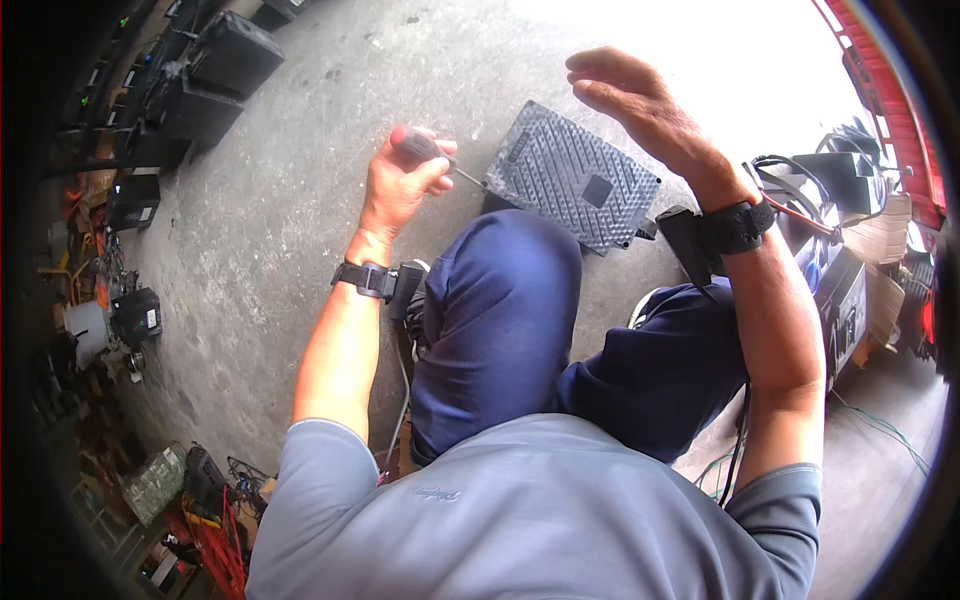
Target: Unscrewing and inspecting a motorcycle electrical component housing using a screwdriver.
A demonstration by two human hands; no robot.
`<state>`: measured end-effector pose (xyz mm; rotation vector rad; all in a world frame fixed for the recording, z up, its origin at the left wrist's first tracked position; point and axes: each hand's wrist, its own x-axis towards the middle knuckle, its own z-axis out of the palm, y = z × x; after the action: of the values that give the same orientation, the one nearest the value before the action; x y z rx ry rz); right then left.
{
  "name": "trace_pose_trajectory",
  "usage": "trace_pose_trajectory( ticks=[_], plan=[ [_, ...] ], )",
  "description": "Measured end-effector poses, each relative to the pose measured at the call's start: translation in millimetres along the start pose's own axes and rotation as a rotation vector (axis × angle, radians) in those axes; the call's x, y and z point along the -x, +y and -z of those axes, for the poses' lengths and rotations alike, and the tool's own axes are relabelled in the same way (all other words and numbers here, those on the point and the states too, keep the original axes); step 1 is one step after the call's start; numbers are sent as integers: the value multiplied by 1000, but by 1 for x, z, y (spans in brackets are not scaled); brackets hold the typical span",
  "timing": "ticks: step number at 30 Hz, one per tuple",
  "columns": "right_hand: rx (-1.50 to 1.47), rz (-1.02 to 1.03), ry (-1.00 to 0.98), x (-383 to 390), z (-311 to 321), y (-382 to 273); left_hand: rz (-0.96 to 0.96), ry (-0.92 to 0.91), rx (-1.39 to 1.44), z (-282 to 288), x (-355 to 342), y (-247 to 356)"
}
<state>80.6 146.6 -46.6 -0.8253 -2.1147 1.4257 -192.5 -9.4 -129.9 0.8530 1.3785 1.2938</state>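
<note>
A grey metal box with a ribbed top [560, 165] lies on the concrete floor just beyond my knees. A dark square patch sits on its ribs. My left hand [400, 180] is closed round the dark handle of a screwdriver [425, 150]. The thin shaft slants down to the right, and its tip is at or close to the box's left edge; I cannot tell if it touches. Above the box's upper right side, my right hand [635, 105] hovers with fingers stretched out and nothing visible in it. My right palm's inner side is partly hidden.
Black boxes [220, 75] stand at the upper left, with more cluttered gear and red cables [215, 540] down the left side. At the right are a black device with cables [845, 180], cardboard [880, 245] and a thin green wire [885, 425] on the floor.
</note>
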Motion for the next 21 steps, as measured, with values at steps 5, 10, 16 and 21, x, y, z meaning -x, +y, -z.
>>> trace_pose_trajectory(
  ticks=[5,10,16,21],
  plan=[
    [-45,26,-22,-1,1,5,-11,-41,-42,-1,-5,-18],
    [-55,-9,-5,-1,2,4,-143,-248,-207,-8,-6,-29],
    [-31,22,6,2,-1,-3,-51,-235,-258,-10,2,-13],
    [-22,-7,-6,2,-3,-4,-174,-243,-355,-16,6,3]
  ],
)
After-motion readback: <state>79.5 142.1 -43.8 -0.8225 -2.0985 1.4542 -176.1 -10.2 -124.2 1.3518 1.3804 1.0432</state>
